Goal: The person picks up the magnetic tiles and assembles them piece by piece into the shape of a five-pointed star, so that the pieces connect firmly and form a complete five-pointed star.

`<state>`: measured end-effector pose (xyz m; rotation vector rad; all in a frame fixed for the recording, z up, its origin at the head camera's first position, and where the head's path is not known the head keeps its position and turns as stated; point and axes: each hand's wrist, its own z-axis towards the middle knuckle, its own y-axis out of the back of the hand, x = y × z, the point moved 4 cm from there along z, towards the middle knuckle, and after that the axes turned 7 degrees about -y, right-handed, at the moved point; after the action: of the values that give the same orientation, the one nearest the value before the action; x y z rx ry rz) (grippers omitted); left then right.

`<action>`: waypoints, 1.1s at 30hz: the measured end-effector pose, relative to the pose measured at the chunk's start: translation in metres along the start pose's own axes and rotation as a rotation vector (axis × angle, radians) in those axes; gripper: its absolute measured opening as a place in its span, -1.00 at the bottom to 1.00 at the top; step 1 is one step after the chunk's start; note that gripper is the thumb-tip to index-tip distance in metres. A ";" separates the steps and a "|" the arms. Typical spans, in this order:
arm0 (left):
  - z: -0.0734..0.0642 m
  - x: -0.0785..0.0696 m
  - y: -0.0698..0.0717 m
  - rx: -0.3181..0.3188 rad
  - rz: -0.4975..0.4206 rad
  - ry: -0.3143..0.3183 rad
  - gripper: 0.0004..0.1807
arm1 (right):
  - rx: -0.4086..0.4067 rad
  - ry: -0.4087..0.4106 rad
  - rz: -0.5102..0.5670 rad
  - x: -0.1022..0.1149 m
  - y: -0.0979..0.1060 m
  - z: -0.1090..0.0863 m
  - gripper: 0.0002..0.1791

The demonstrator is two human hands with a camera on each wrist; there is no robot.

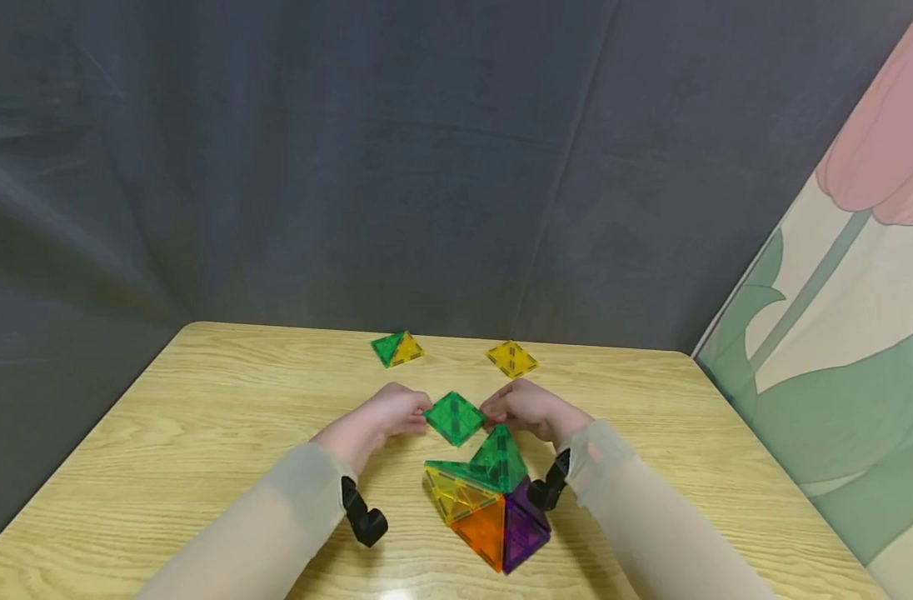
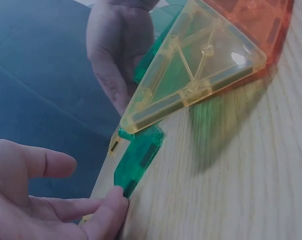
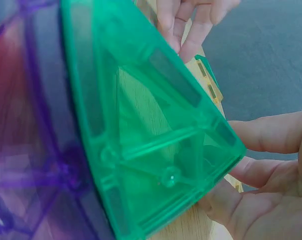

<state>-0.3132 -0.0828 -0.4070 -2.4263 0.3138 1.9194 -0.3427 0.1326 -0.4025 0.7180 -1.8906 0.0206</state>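
A flat green diamond of two triangular magnetic tiles (image 1: 455, 418) lies on the table between the two hands. At its left corner are the fingertips of my left hand (image 1: 398, 410); in the left wrist view the fingers are extended, one touching the green edge. My right hand (image 1: 527, 408) has its fingertips at the right corner, partly hidden behind a green tile (image 3: 156, 135) in the right wrist view. Just nearer stands a built shape of magnetic tiles, with a raised green peak (image 1: 501, 458), yellow tile (image 2: 191, 65), orange tile (image 1: 482, 533) and purple tile (image 1: 524, 533).
Toward the table's back edge lie a green and yellow tile pair (image 1: 398, 348) and a yellow diamond pair (image 1: 512, 359). The wooden table (image 1: 224, 433) meets a dark curtain (image 1: 396, 167) behind. A floral cloth (image 1: 861, 333) hangs on the right.
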 end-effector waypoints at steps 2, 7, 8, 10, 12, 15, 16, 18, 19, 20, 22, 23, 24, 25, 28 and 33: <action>0.000 -0.003 -0.002 -0.002 0.069 0.006 -0.39 | -0.001 0.001 -0.003 0.000 0.000 0.000 -0.70; -0.007 -0.015 -0.004 0.019 0.198 0.036 -0.29 | 0.004 0.002 -0.008 0.003 -0.003 -0.004 -0.67; -0.008 -0.017 -0.004 0.019 0.207 0.047 -0.31 | 0.004 0.003 -0.009 0.004 -0.003 -0.004 -0.67; -0.009 -0.018 -0.003 0.012 0.200 0.056 -0.30 | 0.002 0.001 -0.010 0.005 -0.003 -0.004 -0.66; -0.008 -0.017 -0.002 -0.009 0.198 0.061 -0.34 | -0.003 -0.001 -0.005 0.004 -0.003 -0.003 -0.66; -0.003 -0.010 -0.001 -0.054 0.174 0.033 -0.48 | -0.013 -0.017 0.035 0.002 -0.004 -0.001 -0.68; -0.001 -0.008 -0.001 -0.072 0.169 0.017 -0.53 | -0.013 -0.019 0.048 0.001 -0.004 0.000 -0.68; 0.003 -0.003 -0.001 -0.106 0.149 -0.020 -0.65 | -0.019 -0.031 0.086 0.000 -0.005 0.003 -0.70; 0.005 -0.001 -0.001 -0.125 0.139 -0.034 -0.70 | -0.021 -0.033 0.102 0.000 -0.006 0.004 -0.71; 0.006 0.001 0.000 -0.143 0.129 -0.047 -0.74 | -0.026 -0.034 0.117 0.000 -0.007 0.005 -0.72; 0.008 0.004 0.001 -0.172 0.117 -0.063 -0.79 | -0.036 -0.036 0.137 0.001 -0.008 0.006 -0.74; 0.009 0.005 0.002 -0.183 0.105 -0.068 -0.81 | -0.042 -0.039 0.146 0.001 -0.009 0.007 -0.75; 0.009 0.006 0.003 -0.192 0.092 -0.074 -0.81 | -0.046 -0.037 0.147 0.002 -0.009 0.007 -0.76; 0.009 0.006 0.004 -0.201 0.073 -0.079 -0.83 | -0.054 -0.038 0.153 0.003 -0.009 0.007 -0.78; 0.009 0.003 0.006 -0.219 0.026 -0.110 -0.84 | -0.072 -0.029 0.148 0.007 -0.008 0.005 -0.80; 0.000 -0.016 0.011 -0.228 -0.024 -0.182 -0.81 | -0.073 0.022 0.172 0.022 -0.002 -0.008 -0.76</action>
<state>-0.3183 -0.0919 -0.3903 -2.3435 0.0616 2.2574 -0.3410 0.1237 -0.3815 0.5028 -1.9171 0.0681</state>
